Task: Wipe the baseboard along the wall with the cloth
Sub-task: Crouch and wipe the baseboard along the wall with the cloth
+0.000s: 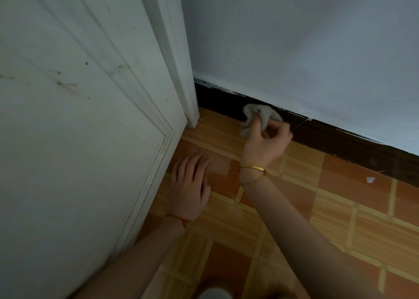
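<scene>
A pale bluish-grey painted wall fills the upper right, dim in low, cool light. To the left stands a white panelled wooden door, scuffed and marked with dark smudges, with a white moulded door frame beside it running down to the floor. The orange-brown tiled floor, crossed by lighter striped bands, carries a small white scrap near the wall.
</scene>
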`<act>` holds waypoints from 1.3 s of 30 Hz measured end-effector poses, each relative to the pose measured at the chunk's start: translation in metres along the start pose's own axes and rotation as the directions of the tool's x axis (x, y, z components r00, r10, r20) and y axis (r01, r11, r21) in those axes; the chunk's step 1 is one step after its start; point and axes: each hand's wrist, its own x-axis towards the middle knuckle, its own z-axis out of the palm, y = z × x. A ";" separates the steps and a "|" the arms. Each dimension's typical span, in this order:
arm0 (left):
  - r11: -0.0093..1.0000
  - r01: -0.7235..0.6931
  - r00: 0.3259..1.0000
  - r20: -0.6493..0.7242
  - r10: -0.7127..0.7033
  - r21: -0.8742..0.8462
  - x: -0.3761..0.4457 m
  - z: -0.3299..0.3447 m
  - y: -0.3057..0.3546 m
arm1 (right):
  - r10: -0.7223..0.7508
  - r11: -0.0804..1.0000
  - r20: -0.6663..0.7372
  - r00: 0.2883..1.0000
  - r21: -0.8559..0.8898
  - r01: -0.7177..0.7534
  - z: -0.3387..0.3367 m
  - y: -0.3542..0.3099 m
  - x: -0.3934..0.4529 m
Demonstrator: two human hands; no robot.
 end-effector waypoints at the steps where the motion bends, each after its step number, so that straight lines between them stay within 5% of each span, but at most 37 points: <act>1: 1.000 -0.002 1.000 -0.002 0.002 0.004 0.000 0.000 0.000 | -0.014 1.000 0.045 0.999 -0.022 0.015 0.008 -0.002 -0.005; 8: 1.000 -0.001 1.000 0.000 0.001 0.014 0.000 0.002 -0.002 | -0.064 0.997 0.196 0.978 -0.031 0.072 0.044 -0.013 -0.029; 19: 1.000 0.002 1.000 0.001 -0.002 -0.031 -0.002 0.002 -0.003 | -0.020 0.999 -0.128 0.992 -0.038 0.015 -0.058 0.014 0.037; 22: 0.999 0.011 1.000 -0.002 -0.011 -0.032 -0.001 0.003 -0.001 | -0.008 0.998 -0.064 0.998 -0.056 0.005 -0.047 0.016 0.032; 28: 1.000 0.008 1.000 -0.002 -0.008 -0.013 -0.001 0.004 -0.001 | -0.187 0.969 0.212 0.959 -0.123 0.216 -0.002 0.013 0.001; 36: 1.000 0.002 1.000 0.008 -0.002 -0.014 -0.003 0.005 0.000 | -0.214 0.954 0.053 0.975 -0.203 0.220 -0.072 0.043 0.037; 39: 1.000 0.018 1.000 0.010 -0.018 -0.001 -0.002 0.005 0.000 | -0.316 0.898 0.151 0.937 -0.272 0.347 -0.094 0.055 0.044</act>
